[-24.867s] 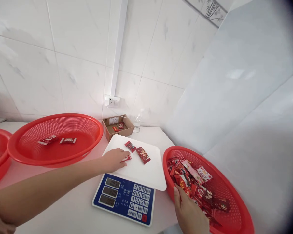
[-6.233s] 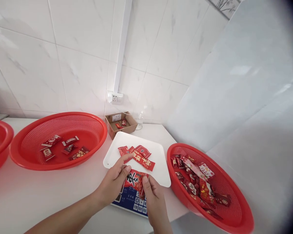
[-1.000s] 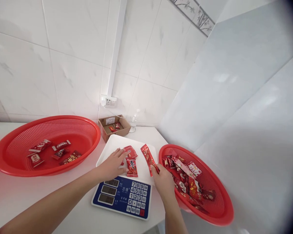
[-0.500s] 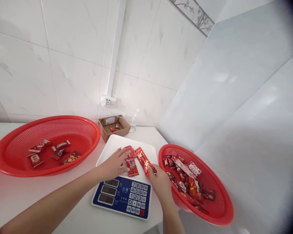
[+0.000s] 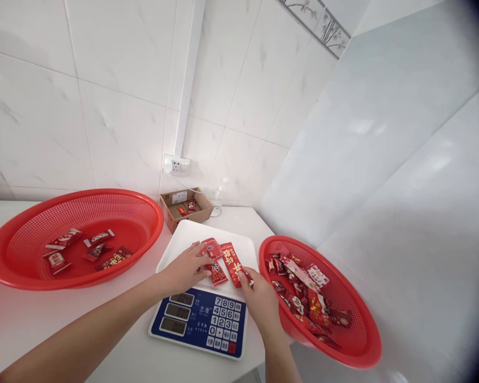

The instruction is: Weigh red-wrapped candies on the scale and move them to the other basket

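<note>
My left hand point(image 5: 187, 270) lies over small red snack packets on the white scale pan point(image 5: 183, 238), its fingers apart and touching them. Beneath its fingertips is one red packet point(image 5: 212, 248); another red packet point(image 5: 219, 273), with dark lettering, is partly covered by the thumb and index finger. My right hand point(image 5: 259, 298) pinches the lower end of a long red packet point(image 5: 232, 261) with gold lettering, which slants across the pan's right side. Below the pan is the scale's blue keypad panel point(image 5: 201, 324), with displays at its left.
A red plastic basket point(image 5: 154, 213) at left holds several small packets. Another red basket point(image 5: 373, 330) at right, close by my right hand, contains many packets. Behind the scale stand a cardboard box point(image 5: 201, 215) with packets inside and a clear bottle point(image 5: 222, 190), against the tiled wall.
The long red packet has shifted slightly left and turned more upright in my right hand. The packets under my left fingers have turned a little, and those fingers now cover more of the lower one.
</note>
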Demonstrator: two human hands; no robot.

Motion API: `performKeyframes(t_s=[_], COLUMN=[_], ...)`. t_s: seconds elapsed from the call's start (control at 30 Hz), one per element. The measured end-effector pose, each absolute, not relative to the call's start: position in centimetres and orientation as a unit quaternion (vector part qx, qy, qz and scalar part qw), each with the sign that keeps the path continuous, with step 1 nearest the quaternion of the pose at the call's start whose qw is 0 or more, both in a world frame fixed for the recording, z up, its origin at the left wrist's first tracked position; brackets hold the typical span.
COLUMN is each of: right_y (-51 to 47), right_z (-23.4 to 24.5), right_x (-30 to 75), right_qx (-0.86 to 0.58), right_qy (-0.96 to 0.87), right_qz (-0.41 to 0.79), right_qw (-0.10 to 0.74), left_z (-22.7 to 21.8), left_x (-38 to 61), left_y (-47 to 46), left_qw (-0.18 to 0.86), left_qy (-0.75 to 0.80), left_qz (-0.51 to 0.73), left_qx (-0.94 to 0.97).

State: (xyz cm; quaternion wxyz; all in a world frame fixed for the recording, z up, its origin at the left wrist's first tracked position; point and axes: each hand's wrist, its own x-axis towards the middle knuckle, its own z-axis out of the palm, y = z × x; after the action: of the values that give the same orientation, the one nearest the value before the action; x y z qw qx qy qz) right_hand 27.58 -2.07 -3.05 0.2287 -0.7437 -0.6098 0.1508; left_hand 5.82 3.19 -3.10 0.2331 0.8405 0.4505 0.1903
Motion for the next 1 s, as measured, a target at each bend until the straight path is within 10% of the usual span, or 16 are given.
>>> performKeyframes(t_s=[1.0], right_y=[-3.8], right_z=[-4.2], right_x=[30.4], right_qx=[-0.699], right_qy=[-0.635], right_qz=[0.061], right_qw=[0.323], left_z=[-2.2], left_x=[2.1], left_y=[1.3], left_qw=[0.176], left_qy=[0.500], left_qz=[0.260], left_qx=[0.807])
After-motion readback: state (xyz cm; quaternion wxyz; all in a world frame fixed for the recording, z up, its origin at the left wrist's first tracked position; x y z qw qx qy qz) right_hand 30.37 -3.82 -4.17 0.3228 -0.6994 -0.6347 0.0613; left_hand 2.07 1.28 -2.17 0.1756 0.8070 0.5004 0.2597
